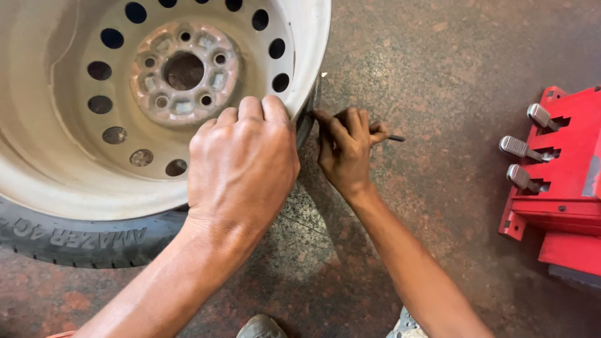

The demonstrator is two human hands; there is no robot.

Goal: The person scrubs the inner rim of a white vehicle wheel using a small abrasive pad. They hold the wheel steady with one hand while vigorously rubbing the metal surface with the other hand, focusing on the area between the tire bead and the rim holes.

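Nearest to you, below the wheel, the toe of your shoe (261, 327) shows on the mottled stone floor (438, 56).

At the right edge of the wheel, your left hand (243, 164) lies palm down over the white steel rim (37, 169), fingers curled over its lip and pressing there; it grips the rim edge and nothing else.

Just right of that edge, your right hand (345, 150) is clenched around a thin dark tool (395, 138). Only its rear end is exposed, projecting from the fist away from the wheel. Its long axis runs roughly level across the view, left to right, with the working end directed toward the rim edge, where your index finger also points. The tip itself is hidden by the fingers.

Status, as a judgement: the black tyre (75, 241) is seated on the rim, and work at the rim edge is under way. How much is complete cannot be told.

Beyond the hands, the rusted hub (184, 72) faces upward, ringed by round vent holes.

Well right of the wheel stands a red machine base (563, 188) with three metal pedals (518, 148).
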